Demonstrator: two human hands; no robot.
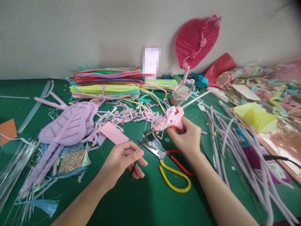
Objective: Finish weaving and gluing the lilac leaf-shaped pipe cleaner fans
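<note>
My right hand is wrapped round a pink hot glue gun. Its dark nozzle points left and down, close to a thin dark green wire; whether they touch, I cannot tell. That wire is pinched between the thumb and fingers of my left hand. Scissors with one yellow and one red handle lie on the table below the glue gun, blades pointing up and left. Left of my left hand lies a pink paper card among short cut pieces of lilac pipe cleaner.
Lilac pipe-cleaner fans lie at left, near a bag of gold beads. Bundles of coloured pipe cleaners line the back. A red fan stands in a cup. Long lilac pipe cleaners and yellow paper lie at right.
</note>
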